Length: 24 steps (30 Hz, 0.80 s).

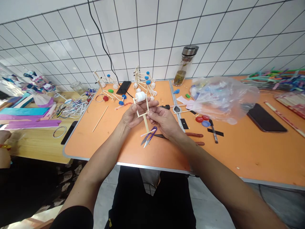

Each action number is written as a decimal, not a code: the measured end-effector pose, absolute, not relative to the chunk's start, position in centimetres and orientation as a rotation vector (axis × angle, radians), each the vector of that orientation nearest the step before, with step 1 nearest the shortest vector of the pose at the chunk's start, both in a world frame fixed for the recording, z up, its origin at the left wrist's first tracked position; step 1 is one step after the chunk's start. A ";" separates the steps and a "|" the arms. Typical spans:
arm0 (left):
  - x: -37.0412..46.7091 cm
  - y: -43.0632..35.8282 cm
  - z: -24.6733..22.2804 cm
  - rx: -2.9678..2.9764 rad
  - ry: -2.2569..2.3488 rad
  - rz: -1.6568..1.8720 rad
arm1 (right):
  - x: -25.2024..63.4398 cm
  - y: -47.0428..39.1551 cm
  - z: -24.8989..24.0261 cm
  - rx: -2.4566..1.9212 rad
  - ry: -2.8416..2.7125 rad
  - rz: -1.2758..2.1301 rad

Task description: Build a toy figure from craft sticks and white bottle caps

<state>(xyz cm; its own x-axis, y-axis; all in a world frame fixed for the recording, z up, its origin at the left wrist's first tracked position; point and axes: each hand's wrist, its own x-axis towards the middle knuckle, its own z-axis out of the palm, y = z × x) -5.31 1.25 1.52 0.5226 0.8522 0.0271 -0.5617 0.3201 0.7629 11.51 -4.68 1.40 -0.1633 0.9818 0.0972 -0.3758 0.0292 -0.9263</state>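
Observation:
A small frame of light wooden sticks (146, 123) is held up between both hands, with a white cylinder (140, 96) across its top. My left hand (132, 116) is behind and left of the frame, fingers curled round its side. My right hand (164, 120) pinches the frame's crossbar at its right corner with thumb and forefinger. Just below the frame, purple-handled thread snips (149, 137) lie on the orange table (95, 144). Pliers with red-brown handles (194, 135) lie partly under my right wrist.
Stick models with blue caps (145, 78) and a phone (124, 87) stand or lie at the back. A bottle (184, 65), plastic bag (221, 95) and second phone (267, 117) are to the right. Another person's arm (4, 152) shows at far left.

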 end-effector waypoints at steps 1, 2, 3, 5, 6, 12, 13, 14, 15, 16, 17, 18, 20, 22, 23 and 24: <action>-5.3 1.2 1.5 0.807 0.421 0.966 | 11.5 -4.7 1.4 -0.785 -1.076 1.449; -5.3 1.2 1.6 0.810 0.422 0.970 | 11.5 -4.6 1.4 -0.785 -1.079 1.451; -5.3 1.2 1.5 0.814 0.419 0.975 | 11.5 -4.6 1.4 -0.787 -1.084 1.449; -5.3 1.3 1.5 0.829 0.407 0.982 | 11.5 -4.6 1.4 -0.790 -1.099 1.443; -5.3 1.3 1.6 0.836 0.403 0.981 | 11.5 -4.6 1.4 -0.792 -1.103 1.442; -5.4 1.3 1.8 0.788 0.421 0.966 | 11.5 -4.7 1.5 -0.781 -1.099 1.462; -5.3 1.3 1.9 0.782 0.414 0.966 | 11.5 -4.7 1.6 -0.776 -1.091 1.467; -5.3 1.3 1.9 0.778 0.408 0.966 | 11.5 -4.8 1.7 -0.774 -1.082 1.471; -5.3 1.3 1.9 0.773 0.406 0.964 | 11.5 -4.8 1.7 -0.775 -1.075 1.474; -5.3 1.3 2.0 0.765 0.408 0.961 | 11.5 -4.8 1.8 -0.778 -1.071 1.475; -5.3 1.3 2.0 0.757 0.413 0.958 | 11.5 -4.8 1.8 -0.782 -1.069 1.475; -5.3 1.3 2.0 0.749 0.421 0.955 | 11.5 -4.8 1.8 -0.784 -1.069 1.473; -5.3 1.3 1.9 0.740 0.432 0.949 | 11.5 -4.8 1.7 -0.782 -1.077 1.467; -5.3 1.3 1.9 0.738 0.434 0.952 | 11.5 -4.7 1.5 -0.776 -1.090 1.457; -5.3 1.4 1.8 0.741 0.429 0.954 | 11.5 -4.7 1.4 -0.776 -1.093 1.450; -5.3 1.4 1.8 0.748 0.421 0.957 | 11.5 -4.6 1.3 -0.777 -1.091 1.446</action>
